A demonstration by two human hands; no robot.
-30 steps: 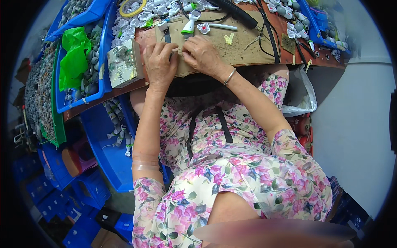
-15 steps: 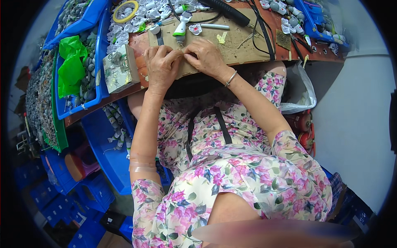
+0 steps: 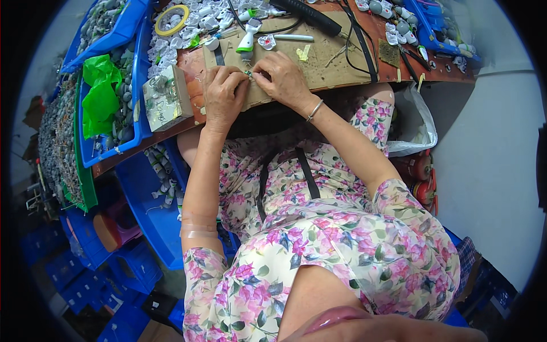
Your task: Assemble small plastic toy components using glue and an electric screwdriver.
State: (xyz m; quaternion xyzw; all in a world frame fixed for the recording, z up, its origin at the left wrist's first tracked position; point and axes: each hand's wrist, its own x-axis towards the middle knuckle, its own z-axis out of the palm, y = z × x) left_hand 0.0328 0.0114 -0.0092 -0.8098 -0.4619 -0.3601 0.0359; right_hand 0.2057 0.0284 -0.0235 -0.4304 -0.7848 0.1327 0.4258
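Note:
My left hand (image 3: 223, 96) and my right hand (image 3: 282, 81) meet over the near edge of a brown cardboard sheet (image 3: 319, 68). Both are closed, fingertips pinched around a tiny green part (image 3: 249, 73). It is too small, and too covered by fingers, for me to tell its kind. Just beyond the fingertips lies a white and green bulb-shaped device (image 3: 247, 41) with a grey end. Beside it are a white shell piece (image 3: 266, 42) with a red spot and a thin white stick (image 3: 293, 37). A small white cap (image 3: 212, 44) lies beyond my left hand.
A thick black handle (image 3: 310, 18) with cables crosses the far cardboard. On the left are a small box (image 3: 167, 100), a yellow tape roll (image 3: 172, 20) and a blue bin (image 3: 137, 117) with a green bag (image 3: 99, 97). Pliers (image 3: 419, 60) lie right, above a white bag (image 3: 415, 122).
The tiny green part now shows between my fingertips, where it was hardly visible before. My hands stay in nearly the same place. The whole view has shifted slightly.

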